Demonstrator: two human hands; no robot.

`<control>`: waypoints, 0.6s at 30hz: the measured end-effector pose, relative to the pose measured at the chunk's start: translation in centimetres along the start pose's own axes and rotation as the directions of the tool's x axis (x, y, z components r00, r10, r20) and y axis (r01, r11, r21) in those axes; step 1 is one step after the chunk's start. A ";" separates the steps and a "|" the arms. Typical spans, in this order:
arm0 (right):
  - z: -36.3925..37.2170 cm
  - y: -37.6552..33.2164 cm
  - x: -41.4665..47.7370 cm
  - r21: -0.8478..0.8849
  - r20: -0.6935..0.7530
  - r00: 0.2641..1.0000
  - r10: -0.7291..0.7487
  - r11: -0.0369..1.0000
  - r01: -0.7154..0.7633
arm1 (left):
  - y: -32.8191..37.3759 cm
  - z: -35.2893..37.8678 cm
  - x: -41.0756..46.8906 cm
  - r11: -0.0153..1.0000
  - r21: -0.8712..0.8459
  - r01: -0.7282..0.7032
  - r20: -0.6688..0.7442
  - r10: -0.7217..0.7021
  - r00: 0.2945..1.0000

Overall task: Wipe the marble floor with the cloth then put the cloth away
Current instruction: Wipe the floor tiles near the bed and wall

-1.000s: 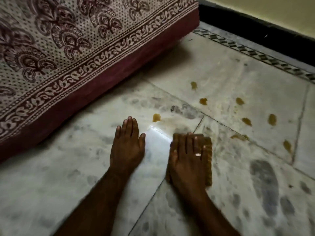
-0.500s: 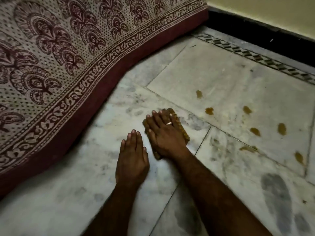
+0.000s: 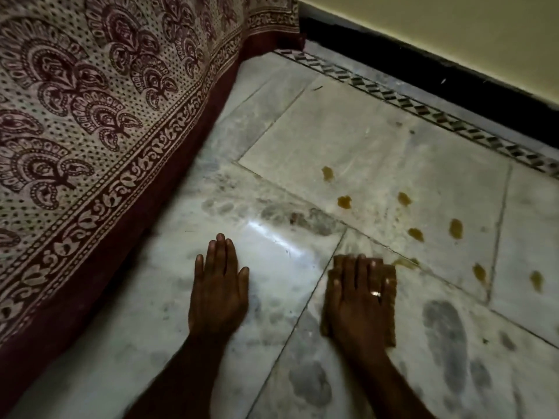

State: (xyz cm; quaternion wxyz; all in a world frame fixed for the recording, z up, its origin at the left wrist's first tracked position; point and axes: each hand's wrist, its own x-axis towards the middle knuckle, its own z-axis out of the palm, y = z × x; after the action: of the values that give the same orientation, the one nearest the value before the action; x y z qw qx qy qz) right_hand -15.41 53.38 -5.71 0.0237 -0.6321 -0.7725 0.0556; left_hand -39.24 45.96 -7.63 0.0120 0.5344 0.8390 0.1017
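Note:
My right hand (image 3: 357, 300), wearing a ring, lies flat with spread fingers on a folded brown cloth (image 3: 390, 309) and presses it onto the marble floor (image 3: 378, 140). Only the cloth's right strip and its corners show around the hand. My left hand (image 3: 218, 290) rests palm down on the floor, left of the cloth, holding nothing. Several brown stains (image 3: 344, 202) dot the lighter tile beyond the cloth, and a smear (image 3: 405, 262) lies just past its far right corner.
A maroon and cream patterned bedspread (image 3: 90, 122) hangs to the floor along the left. A black skirting (image 3: 423, 58) and a yellow wall (image 3: 453, 22) run across the back right, with a patterned border strip (image 3: 423, 111) in front of it.
My right hand has slid the cloth back to the right and toward me, away from the bedspread. The spot near the tile joint is gone. My left hand has stayed planted.

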 end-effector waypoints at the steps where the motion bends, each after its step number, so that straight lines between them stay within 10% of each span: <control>1: 0.2 -0.3 -1.2 -0.011 -0.011 1.000 -0.012 1.000 0.012 | 0.0 0.0 0.0 1.000 0.000 -0.013 0.007 0.013 1.000; 10: 0.5 -8.7 -0.3 0.003 0.023 0.881 -0.473 0.881 0.473 | -0.3 0.8 -0.1 0.998 -0.032 -0.060 -0.007 0.059 0.998; 18: -0.1 -9.2 8.8 -0.043 0.148 0.889 -0.432 0.896 0.443 | -0.1 0.2 0.2 0.998 -0.056 -0.038 0.020 0.039 0.999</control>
State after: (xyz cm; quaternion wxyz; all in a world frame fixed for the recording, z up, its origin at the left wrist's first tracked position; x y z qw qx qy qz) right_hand -26.11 60.24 -4.84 -0.0406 -0.4370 -0.8964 0.0621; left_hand -39.36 46.14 -7.78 0.0338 0.5511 0.8252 0.1193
